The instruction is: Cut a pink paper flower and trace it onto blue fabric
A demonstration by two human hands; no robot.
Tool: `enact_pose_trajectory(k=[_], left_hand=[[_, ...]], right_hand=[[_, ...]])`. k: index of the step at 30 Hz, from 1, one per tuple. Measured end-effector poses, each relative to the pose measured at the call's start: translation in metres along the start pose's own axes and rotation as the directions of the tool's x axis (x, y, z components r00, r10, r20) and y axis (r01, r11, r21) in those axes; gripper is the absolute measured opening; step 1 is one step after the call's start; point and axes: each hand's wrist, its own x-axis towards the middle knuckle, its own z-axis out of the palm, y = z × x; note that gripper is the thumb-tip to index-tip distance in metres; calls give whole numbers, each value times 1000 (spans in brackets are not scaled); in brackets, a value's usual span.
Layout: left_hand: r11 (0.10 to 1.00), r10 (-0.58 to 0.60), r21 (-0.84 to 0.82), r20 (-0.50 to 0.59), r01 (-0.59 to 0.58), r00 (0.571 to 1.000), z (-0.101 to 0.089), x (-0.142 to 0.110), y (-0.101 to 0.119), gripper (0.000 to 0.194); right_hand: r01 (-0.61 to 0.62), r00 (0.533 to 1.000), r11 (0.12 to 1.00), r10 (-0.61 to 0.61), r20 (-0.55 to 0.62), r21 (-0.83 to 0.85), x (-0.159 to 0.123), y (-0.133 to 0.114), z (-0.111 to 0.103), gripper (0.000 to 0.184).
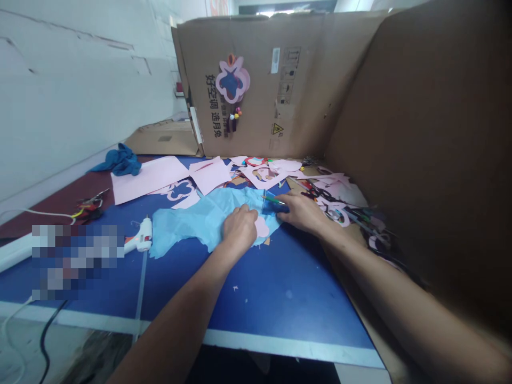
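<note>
A crumpled light blue sheet (188, 226), thin like tissue or plastic film, lies across the blue table. My left hand (241, 226) is closed on it with curled fingers, and the fingertips are partly hidden. Beside those fingers is a small rounded pink paper cutout (262, 228) on the sheet. My right hand (300, 212) grips a slim green pencil (272, 199), which points left over the sheet's right part. Under the pencil, next to my right fingers, is a darker blue patch (271, 207); whether it is a separate piece I cannot tell.
A white glue gun (143, 237) rests left of the sheet. Pink paper sheets (150, 176) and cut scraps (276, 172) lie behind, with a dark blue cloth (122, 160) at back left. Cluttered tools (336, 205) line the right. Cardboard walls (256, 80) stand behind and right.
</note>
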Motion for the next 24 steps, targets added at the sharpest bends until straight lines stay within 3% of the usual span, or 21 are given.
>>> enact_pose_trajectory(k=[3,7,12,17,24], left_hand=[[1000,-1,6,-7,1,1000,1,0,0,28],[1000,-5,7,-1,6,1000,1,0,0,29],[1000,0,7,-4,0,1000,1,0,-1,30],[1000,0,11,-14,0,1000,3,0,-1,31],[1000,-9,-8,-1,9,1000,2,0,0,31]], right_hand=[[-84,996,996,84,-10,-25,4,0,10,23],[-192,980,981,190,-56,-30,4,9,9,24],[-126,991,992,127,-36,20,5,7,8,44],[-178,984,983,177,12,38,13,3,15,17],[-305,947,938,317,-47,163,10,23,-4,16]])
